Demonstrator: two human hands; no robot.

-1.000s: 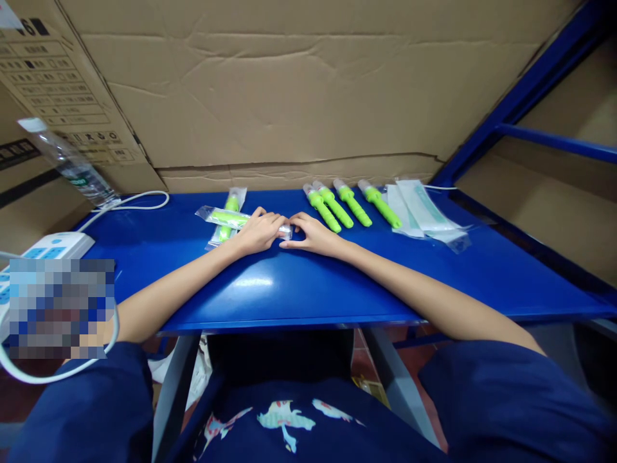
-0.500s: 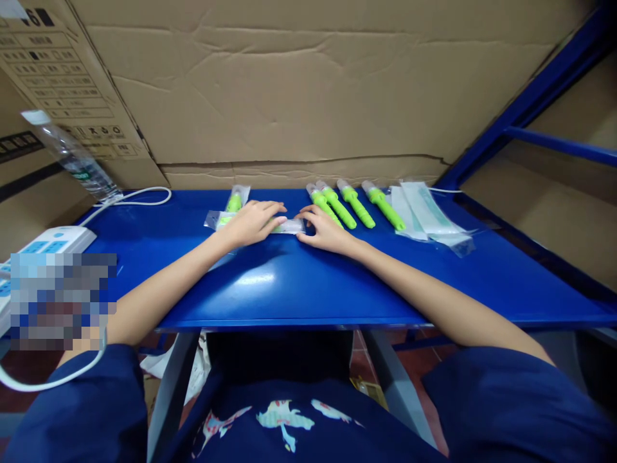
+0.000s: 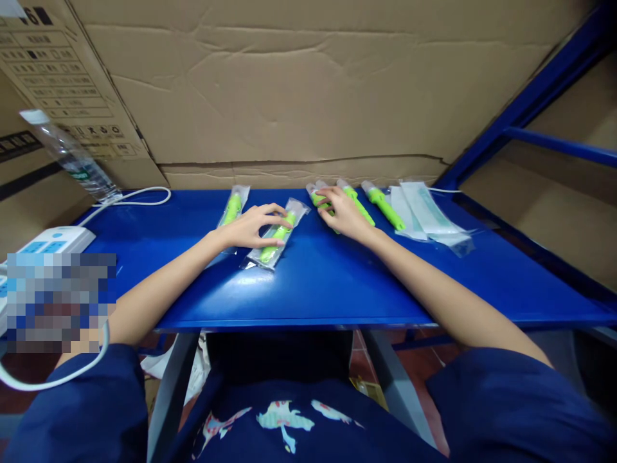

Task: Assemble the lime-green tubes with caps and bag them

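Bagged green pen-shaped device in its clear plastic sleeve (image 3: 276, 235) is now lying slanted at frame centre on the blue tabletop (image 3: 337, 283), left hand (image 3: 248, 226) fingers resting loosely on it; right hand (image 3: 343, 209) is reaching onto the unbagged green pens (image 3: 359, 204), fingers spread, gripping nothing yet.

Both bare forearms stretch forward toward twelve o'clock, converging slightly. The left hand (image 3: 250, 226) lies palm down, fingers loosely spread and pointing toward two o'clock — no closed grip. The right hand (image 3: 343, 210) reaches farther, palm down, fingers curled lightly toward eleven o'clock.
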